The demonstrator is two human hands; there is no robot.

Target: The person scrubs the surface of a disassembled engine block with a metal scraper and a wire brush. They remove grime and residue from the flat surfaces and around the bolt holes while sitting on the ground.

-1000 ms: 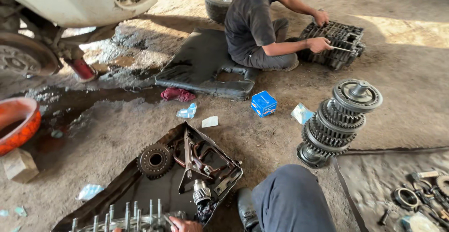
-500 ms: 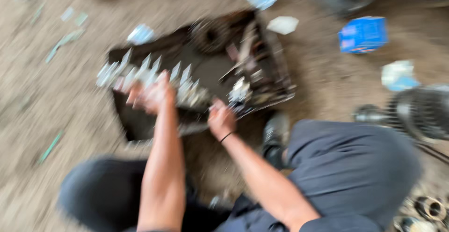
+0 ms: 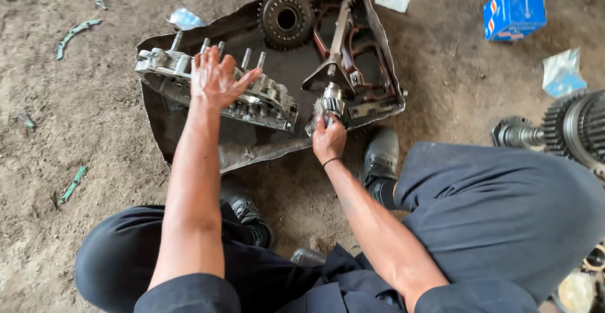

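Note:
I squat over a dark metal tray [image 3: 189,149] lying on the dirt. My left hand [image 3: 217,76] rests flat, fingers spread, on a long silver housing with upright studs [image 3: 265,102] that lies across the tray. My right hand [image 3: 329,138] grips a small splined silver gear piece [image 3: 329,104] at the tray's near edge. A large dark toothed gear [image 3: 286,18] lies at the tray's far side, with rusty fork-shaped parts [image 3: 343,48] beside it.
A blue box [image 3: 515,10] and crumpled paper [image 3: 562,72] lie on the dirt at the right. A big gear-shaft assembly [image 3: 567,130] sticks in from the right edge. My shoes [image 3: 381,158] and dark trousers fill the foreground. Green scraps [image 3: 75,32] lie at the left.
The view dropped from the yard, where another person sat working, to the tray. My hands came onto the studded housing and the splined piece; the blur has settled.

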